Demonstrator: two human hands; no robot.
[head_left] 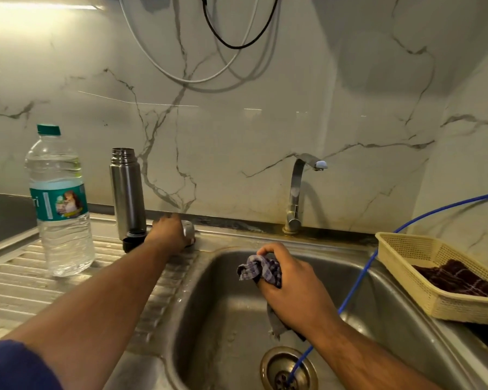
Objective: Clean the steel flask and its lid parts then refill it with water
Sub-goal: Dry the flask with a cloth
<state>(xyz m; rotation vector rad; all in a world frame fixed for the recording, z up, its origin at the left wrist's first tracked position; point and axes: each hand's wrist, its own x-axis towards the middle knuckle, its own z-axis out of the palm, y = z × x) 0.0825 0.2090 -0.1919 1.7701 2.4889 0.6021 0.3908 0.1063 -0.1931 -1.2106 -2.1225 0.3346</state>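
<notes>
1. The steel flask (127, 192) stands upright with its mouth open at the back edge of the ribbed drainboard (17, 280), close to the marble wall.
2. A black lid part (133, 242) lies on the drainboard, touching the foot of the flask on its front side.
3. The left hand (168, 232) reaches across the drainboard to its back right corner, where it touches a small steel cap (189, 230) just beside the black part. The hand is blurred and hides most of the cap, so I cannot tell whether its fingers are wrapped round the cap or only resting on it.
4. The right hand (290, 282) is held over the sink (226, 305), its fingers curled tightly round a bunched checked cloth (261, 270). One end of the cloth hangs below the hand.
5. A clear plastic water bottle (59, 209) with a green cap stands upright toward the left of the drainboard, apart from the flask, and is partly full.
6. A steel tap (297, 192) rises from the back edge of the sink.
7. A blue hose (358, 280) comes in from the right and runs down into the drain (273, 361).
8. A cream plastic basket (406, 277) sits tilted on the right edge of the sink, with a dark cloth (457, 280) inside it.
</notes>
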